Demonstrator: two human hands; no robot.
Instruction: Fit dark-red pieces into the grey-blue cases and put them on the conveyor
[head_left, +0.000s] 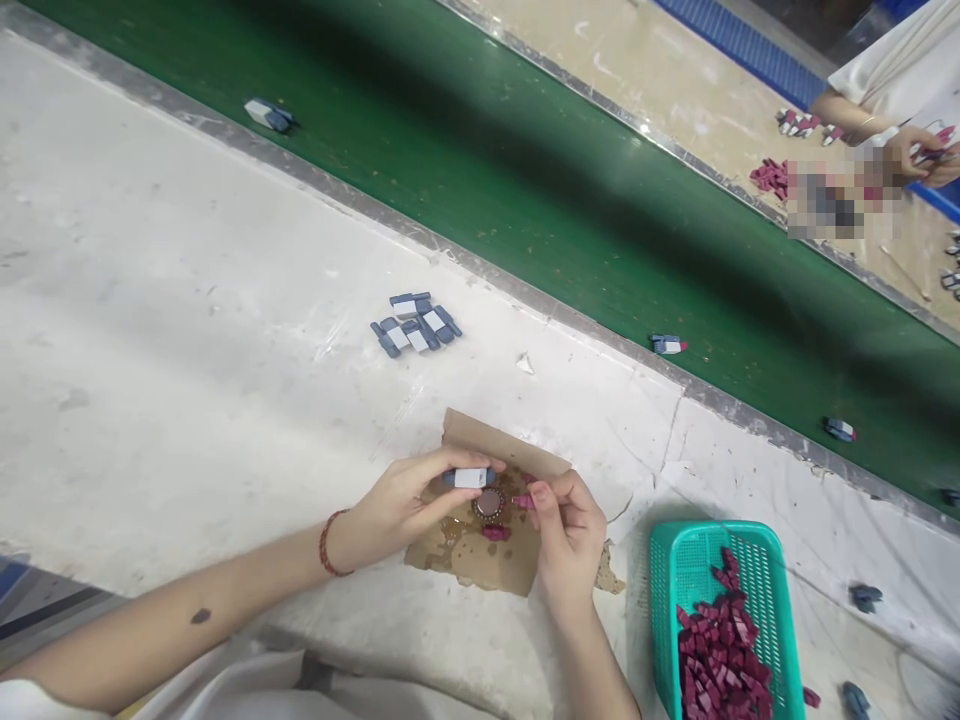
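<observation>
My left hand [401,503] holds a small grey-blue and white part [468,478] by its ends, just above a stained piece of cardboard [480,560]. My right hand [568,530] pinches a small magenta piece [523,501] next to it. Between the hands, a round bottle cap with glue [489,503] lies on the cardboard, with another magenta piece [495,533] beside it. A red cord bracelet [327,543] circles my left wrist.
A cluster of several grey-blue and white parts [415,325] lies on the white table. A teal basket [694,565] of magenta pieces stands at right. Single parts ride the green conveyor belt [525,170]. Another person's hand [911,150] works at the far bench.
</observation>
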